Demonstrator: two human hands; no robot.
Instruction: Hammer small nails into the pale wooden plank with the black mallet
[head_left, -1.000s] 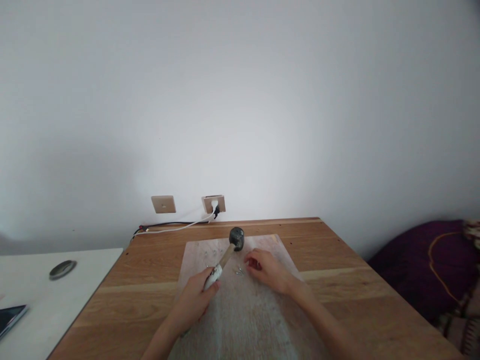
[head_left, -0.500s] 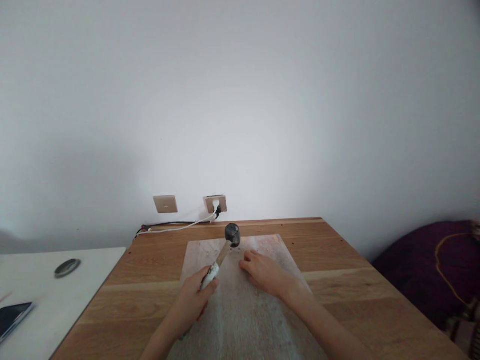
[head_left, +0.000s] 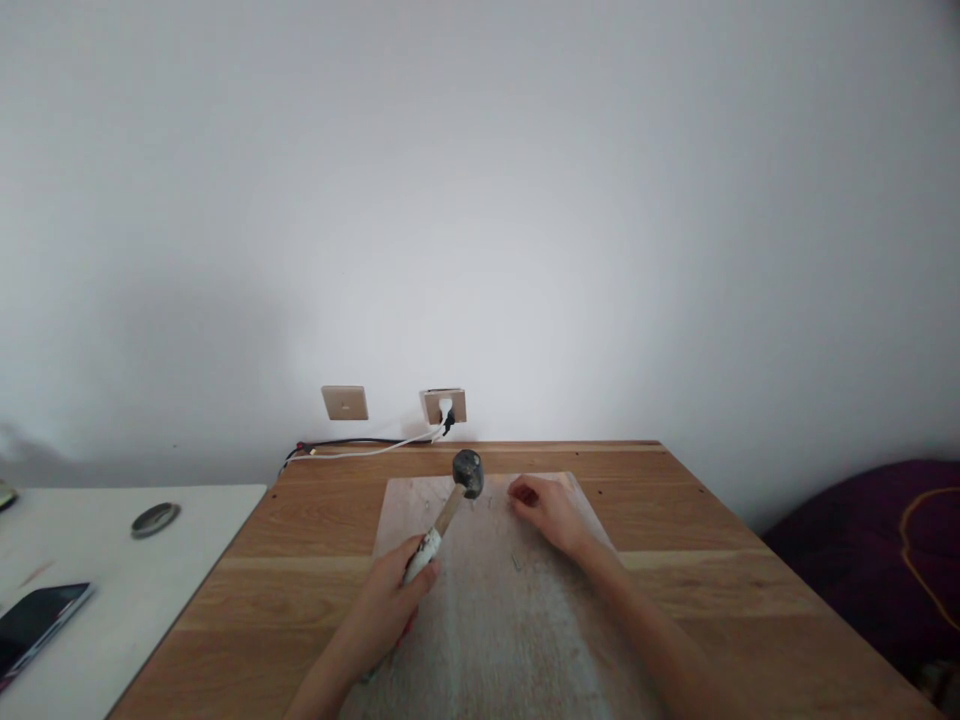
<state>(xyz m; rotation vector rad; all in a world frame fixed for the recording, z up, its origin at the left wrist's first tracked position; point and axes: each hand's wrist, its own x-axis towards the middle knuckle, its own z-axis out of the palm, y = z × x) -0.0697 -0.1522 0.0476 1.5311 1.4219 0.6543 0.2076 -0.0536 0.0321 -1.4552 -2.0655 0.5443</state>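
My left hand (head_left: 390, 590) is wrapped round the white-covered handle of a hammer (head_left: 448, 508) with a dark, rounded head. The tool tilts up and away, its head over the far part of a pale wooden board (head_left: 480, 620). Toward that board's far right corner, my right hand (head_left: 551, 512) has its fingers curled together. Whether something small is pinched in them I cannot make out. Several small thin pieces that look like nails (head_left: 490, 503) show near the hammer head. One more nail-like piece (head_left: 516, 563) lies on the board, nearer to me than my right hand.
The board rests on a brown wooden table (head_left: 270, 610) against a white wall. Cables (head_left: 375, 450) run along the back edge to a socket (head_left: 444, 406). On a white surface at left are a phone (head_left: 37, 625) and a round lid-like object (head_left: 155, 519). Purple fabric (head_left: 847, 560) bulges at right.
My right hand has moved right and slightly away, its fingers now more curled. A nail-like piece shows on the board where it was hidden before. My left hand keeps the hammer raised.
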